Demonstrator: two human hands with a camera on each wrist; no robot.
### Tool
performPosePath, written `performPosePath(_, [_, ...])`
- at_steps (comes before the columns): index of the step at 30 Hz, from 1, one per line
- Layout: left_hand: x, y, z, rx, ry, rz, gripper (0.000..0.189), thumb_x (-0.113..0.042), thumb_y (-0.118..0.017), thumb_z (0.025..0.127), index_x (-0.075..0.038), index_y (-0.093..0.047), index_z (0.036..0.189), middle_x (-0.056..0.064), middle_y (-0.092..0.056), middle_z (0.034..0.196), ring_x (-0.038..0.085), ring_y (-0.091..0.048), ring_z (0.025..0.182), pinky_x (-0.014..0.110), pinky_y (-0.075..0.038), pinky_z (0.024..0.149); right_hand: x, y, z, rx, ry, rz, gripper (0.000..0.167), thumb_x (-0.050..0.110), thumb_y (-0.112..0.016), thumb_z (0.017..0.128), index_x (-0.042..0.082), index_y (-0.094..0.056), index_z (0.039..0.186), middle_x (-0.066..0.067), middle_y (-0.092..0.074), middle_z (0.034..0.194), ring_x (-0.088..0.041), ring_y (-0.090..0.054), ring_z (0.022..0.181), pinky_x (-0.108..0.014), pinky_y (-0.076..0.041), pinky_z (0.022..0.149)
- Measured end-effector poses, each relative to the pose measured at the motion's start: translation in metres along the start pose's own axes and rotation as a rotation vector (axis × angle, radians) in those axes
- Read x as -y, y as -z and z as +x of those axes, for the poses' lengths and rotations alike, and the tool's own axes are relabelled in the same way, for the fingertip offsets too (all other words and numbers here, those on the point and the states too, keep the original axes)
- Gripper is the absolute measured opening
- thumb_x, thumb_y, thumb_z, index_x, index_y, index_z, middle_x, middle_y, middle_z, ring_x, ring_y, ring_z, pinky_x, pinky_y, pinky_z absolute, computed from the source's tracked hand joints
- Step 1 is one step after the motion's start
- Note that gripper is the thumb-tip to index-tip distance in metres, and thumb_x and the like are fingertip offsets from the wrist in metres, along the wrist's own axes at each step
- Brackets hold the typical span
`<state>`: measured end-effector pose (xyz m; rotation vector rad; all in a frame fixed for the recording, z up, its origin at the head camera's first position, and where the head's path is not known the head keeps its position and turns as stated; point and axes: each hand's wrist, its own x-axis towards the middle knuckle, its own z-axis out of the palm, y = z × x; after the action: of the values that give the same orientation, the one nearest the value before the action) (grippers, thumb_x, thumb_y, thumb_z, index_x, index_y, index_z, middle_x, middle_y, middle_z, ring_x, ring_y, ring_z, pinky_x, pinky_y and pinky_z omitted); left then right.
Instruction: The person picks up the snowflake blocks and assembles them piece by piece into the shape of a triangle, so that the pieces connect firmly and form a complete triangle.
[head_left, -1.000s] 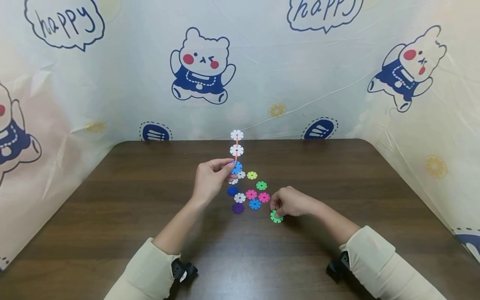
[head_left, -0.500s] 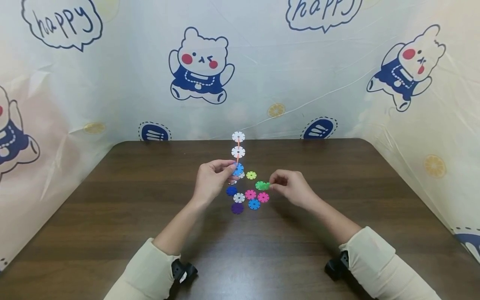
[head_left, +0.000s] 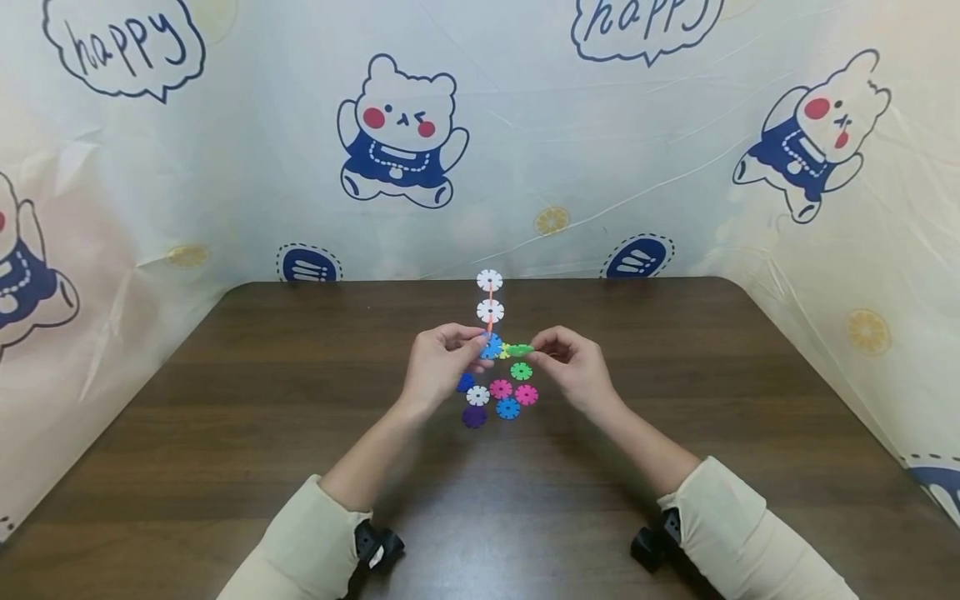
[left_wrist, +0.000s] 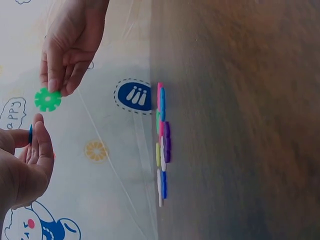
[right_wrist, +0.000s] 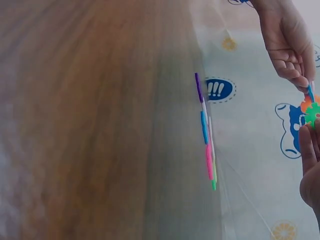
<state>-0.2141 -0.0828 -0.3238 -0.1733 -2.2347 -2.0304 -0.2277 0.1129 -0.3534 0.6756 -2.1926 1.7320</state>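
Observation:
In the head view my left hand (head_left: 442, 367) pinches a blue notched plastic disc (head_left: 492, 346) between thumb and fingers. Rising from it is an upright chain of linked discs, a lower white disc (head_left: 491, 311) and an upper white disc (head_left: 490, 280) with orange discs seen edge-on between them. My right hand (head_left: 576, 367) pinches a green disc (head_left: 520, 350) by its outer edge. That green disc lies nearly flat, its near edge close to the blue one. In the right wrist view the green disc (right_wrist: 313, 112) overlaps an orange disc (right_wrist: 306, 103) of the chain.
Loose discs lie on the brown table (head_left: 300, 467) below the hands: a green disc (head_left: 521, 371), a pink disc (head_left: 527, 395), a purple disc (head_left: 474, 417), a white disc (head_left: 477, 396) and several more. A yellow disc (head_left: 505, 352) is partly covered. A printed curtain (head_left: 525, 150) stands behind.
My right hand has lifted the green disc from the table's near right and brought it up and left to the blue disc. My left hand and the chain have shifted slightly right.

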Motion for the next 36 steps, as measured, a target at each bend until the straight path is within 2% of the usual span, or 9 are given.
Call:
performPosePath(3, [0.001,-0.001,-0.001,0.002,0.007,-0.004,0.016,-0.007,-0.066,0.086,0.006,-0.067,0.096,0.019,-0.066,0.077,0.029,-0.067,0.067,0.043,-0.055,0.068,0.000,-0.002,0.000,-0.003,0.004,0.008,0.008,-0.001,-0.067,0.082,-0.003,-0.063,0.088,-0.013,-0.063,0.084,-0.019,-0.059,0.071,-0.024,-0.053,0.066])
performPosePath(8, [0.002,0.000,-0.002,0.008,0.023,-0.003,0.017,-0.008,-0.066,0.086,0.005,-0.067,0.096,0.017,-0.067,0.077,0.024,-0.067,0.064,0.041,-0.055,0.068,0.004,-0.004,0.001,0.004,-0.015,0.002,0.009,-0.002,-0.067,0.082,-0.004,-0.062,0.089,-0.014,-0.063,0.084,-0.020,-0.059,0.073,-0.022,-0.052,0.068])
performPosePath(15, [0.004,0.000,-0.003,0.014,0.010,-0.001,0.015,-0.008,-0.065,0.086,0.004,-0.067,0.096,0.015,-0.067,0.076,0.029,-0.067,0.068,0.042,-0.055,0.068,0.033,-0.008,-0.003,0.001,0.089,-0.094,0.007,-0.011,-0.065,0.079,-0.009,-0.061,0.085,-0.018,-0.063,0.082,-0.024,-0.058,0.072,-0.024,-0.053,0.067])
performPosePath(19, [0.004,-0.001,-0.005,0.014,0.004,0.016,0.014,-0.007,-0.064,0.087,0.004,-0.066,0.095,0.014,-0.066,0.075,0.033,-0.067,0.070,0.039,-0.055,0.066,0.036,-0.010,-0.004,-0.004,0.098,-0.107,0.007,-0.012,-0.066,0.079,-0.009,-0.063,0.085,-0.018,-0.064,0.081,-0.023,-0.058,0.070,-0.023,-0.053,0.066])
performPosePath(21, [0.003,-0.003,-0.006,0.001,0.009,0.025,0.013,-0.007,-0.064,0.087,0.004,-0.067,0.094,0.014,-0.066,0.074,0.032,-0.067,0.070,0.037,-0.056,0.064,0.036,-0.011,-0.004,-0.011,0.103,-0.110,0.007,-0.012,-0.066,0.078,-0.009,-0.064,0.084,-0.017,-0.064,0.080,-0.022,-0.058,0.069,-0.022,-0.052,0.066])
performPosePath(25, [0.001,-0.007,-0.010,-0.040,0.031,0.026,0.011,-0.006,-0.065,0.086,0.003,-0.067,0.092,0.013,-0.066,0.073,0.023,-0.067,0.063,0.037,-0.056,0.063,0.033,-0.013,-0.004,-0.032,0.143,-0.111,0.005,-0.013,-0.066,0.077,-0.010,-0.064,0.081,-0.017,-0.064,0.077,-0.020,-0.057,0.066,-0.020,-0.051,0.062])
performPosePath(29, [0.002,-0.012,-0.011,-0.102,0.042,-0.047,0.010,-0.001,-0.064,0.086,0.006,-0.067,0.092,0.015,-0.066,0.073,0.016,-0.065,0.057,0.034,-0.056,0.060,0.023,-0.016,-0.001,-0.058,0.218,-0.125,0.006,-0.014,-0.067,0.076,-0.009,-0.064,0.077,-0.016,-0.064,0.073,-0.019,-0.057,0.063,-0.020,-0.050,0.059])
performPosePath(33, [0.002,-0.015,-0.010,-0.144,0.034,-0.104,0.010,0.001,-0.064,0.085,0.008,-0.066,0.092,0.016,-0.066,0.073,0.016,-0.065,0.056,0.030,-0.055,0.058,0.008,-0.018,0.004,-0.073,0.256,-0.136,0.007,-0.011,-0.069,0.075,-0.006,-0.065,0.077,-0.013,-0.065,0.073,-0.019,-0.059,0.062,-0.021,-0.052,0.058])
performPosePath(36, [0.002,-0.013,-0.009,-0.142,0.034,-0.102,0.010,-0.001,-0.064,0.085,0.007,-0.066,0.092,0.016,-0.067,0.074,0.018,-0.066,0.058,0.034,-0.056,0.061,0.005,-0.018,0.008,-0.033,0.240,-0.150,0.008,-0.007,-0.070,0.076,-0.002,-0.065,0.078,-0.009,-0.065,0.075,-0.017,-0.059,0.063,-0.024,-0.053,0.059])
